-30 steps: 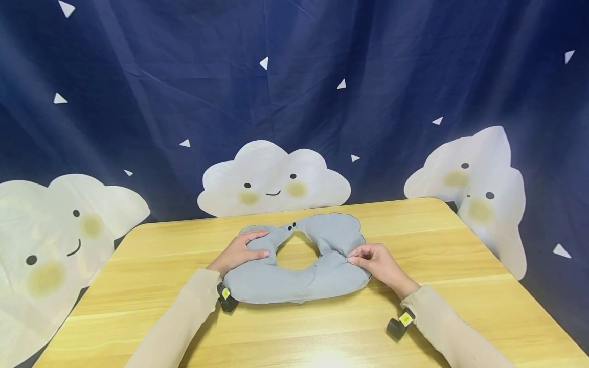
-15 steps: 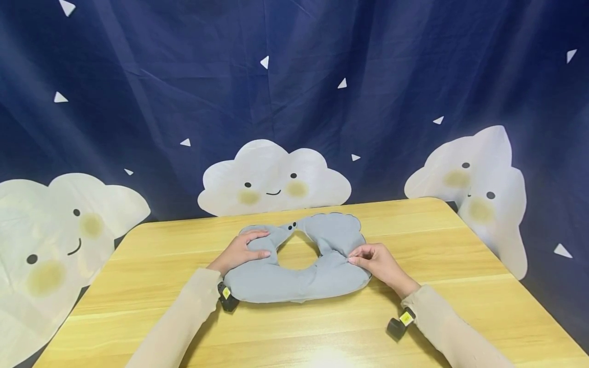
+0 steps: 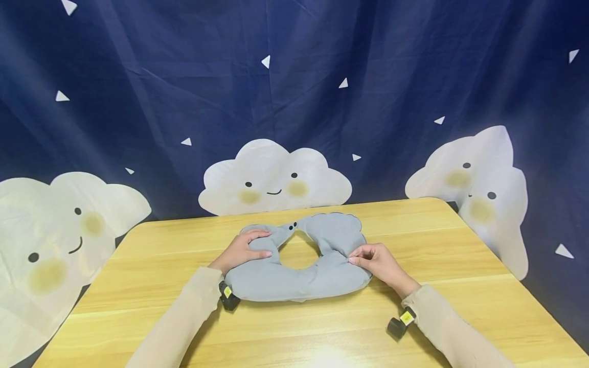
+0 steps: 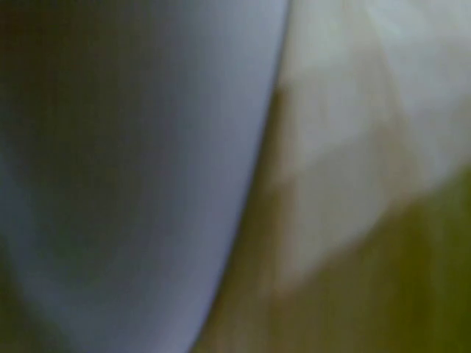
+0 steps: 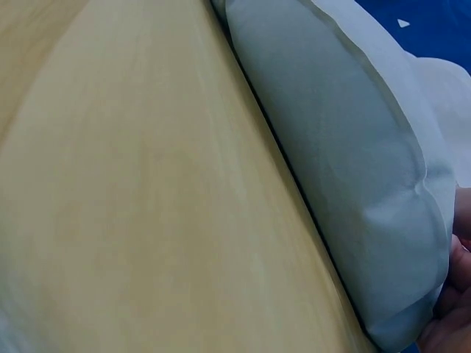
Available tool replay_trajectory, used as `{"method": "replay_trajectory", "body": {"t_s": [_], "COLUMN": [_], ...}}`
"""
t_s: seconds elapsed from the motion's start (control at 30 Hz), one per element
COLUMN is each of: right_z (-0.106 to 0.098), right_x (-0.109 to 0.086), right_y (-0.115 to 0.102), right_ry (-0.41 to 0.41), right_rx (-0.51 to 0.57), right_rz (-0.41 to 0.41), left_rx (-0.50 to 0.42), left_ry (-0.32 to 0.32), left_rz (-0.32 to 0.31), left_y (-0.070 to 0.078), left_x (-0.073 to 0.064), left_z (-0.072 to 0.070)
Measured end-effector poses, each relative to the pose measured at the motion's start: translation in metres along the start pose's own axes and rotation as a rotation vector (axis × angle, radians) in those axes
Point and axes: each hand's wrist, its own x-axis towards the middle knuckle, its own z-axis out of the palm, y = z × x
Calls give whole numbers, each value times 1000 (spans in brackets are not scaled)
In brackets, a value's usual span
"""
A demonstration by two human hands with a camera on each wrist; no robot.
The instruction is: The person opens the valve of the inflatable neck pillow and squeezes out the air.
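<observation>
On the left, a long pale beige sleeve point(image 3: 177, 322) is being worn, with its plain cloth being wrinkled near the cuff. A small black device point(image 3: 231, 302) bearing a yellow label point(image 3: 227, 292) is being worn there. On the right, a matching sleeve point(image 3: 453, 324) is being worn, and a second black device point(image 3: 396, 328), blocky in shape, is being marked by another yellow label point(image 3: 407, 318).

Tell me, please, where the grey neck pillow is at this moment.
In the head view, the grey neck pillow lies on the wooden table, below the picture's middle, between the person's left grip and right grip.
</observation>
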Motion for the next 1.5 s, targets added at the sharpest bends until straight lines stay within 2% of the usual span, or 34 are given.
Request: {"method": "replay_trajectory", "body": {"t_s": [1.1, 1.5], "right_z": [0, 0], "right_x": [0, 0], "right_y": [0, 1], "right_ry": [-33, -44], "right_rx": [-6, -14], "right_rz": [24, 36], "left_rx": [46, 62], "left_ry": [22, 28], "left_rz": [7, 12], "left_y": [4, 0], "left_x": [0, 0], "left_z": [2, 3]}}
